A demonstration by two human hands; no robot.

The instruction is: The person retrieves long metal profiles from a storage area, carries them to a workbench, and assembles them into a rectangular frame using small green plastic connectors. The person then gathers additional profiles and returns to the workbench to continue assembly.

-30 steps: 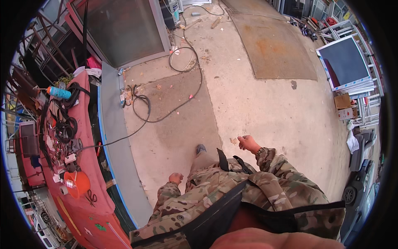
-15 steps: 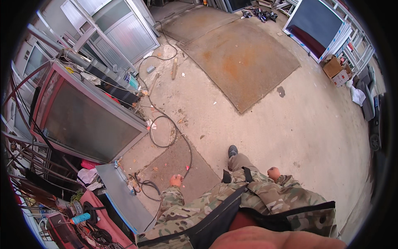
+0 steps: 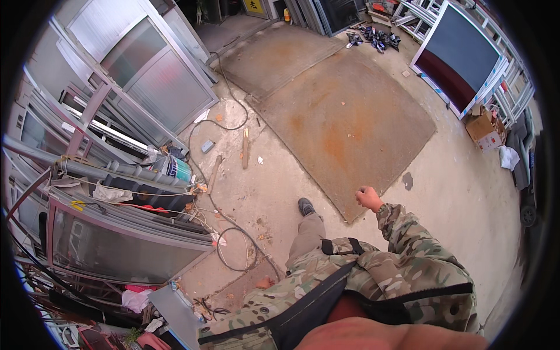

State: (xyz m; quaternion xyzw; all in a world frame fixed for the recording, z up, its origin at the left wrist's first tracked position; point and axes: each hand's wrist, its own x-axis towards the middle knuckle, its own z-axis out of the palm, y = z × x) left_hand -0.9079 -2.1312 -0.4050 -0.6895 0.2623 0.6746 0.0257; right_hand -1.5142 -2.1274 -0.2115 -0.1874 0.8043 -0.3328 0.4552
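Observation:
My right hand [image 3: 368, 199] is out in front of me, over the near corner of the large rusty metal plate [image 3: 344, 116]. Its fingers are curled in, and nothing shows in them. Low at my left side, my left hand [image 3: 265, 282] is mostly hidden by the camouflage sleeve, so its fingers cannot be made out. Close to it on the ground, a black cable [image 3: 255, 248] lies in a loop and runs off toward the far end. My shoe [image 3: 305, 206] is stepping on bare concrete just left of the plate.
Framed glass panels [image 3: 116, 245] and door frames [image 3: 169, 87] are stacked along the left, beside a bucket [image 3: 179, 169]. A wood strip [image 3: 245, 149] and a grey block [image 3: 207, 146] lie on the concrete. At far right are a dark glass panel [image 3: 458, 55] and a cardboard box [image 3: 485, 129].
I have moved forward, and the plate and stacked frames now sit nearer. My right hand has swung forward and up, while my left has dropped back, its sleeve now covering most of it.

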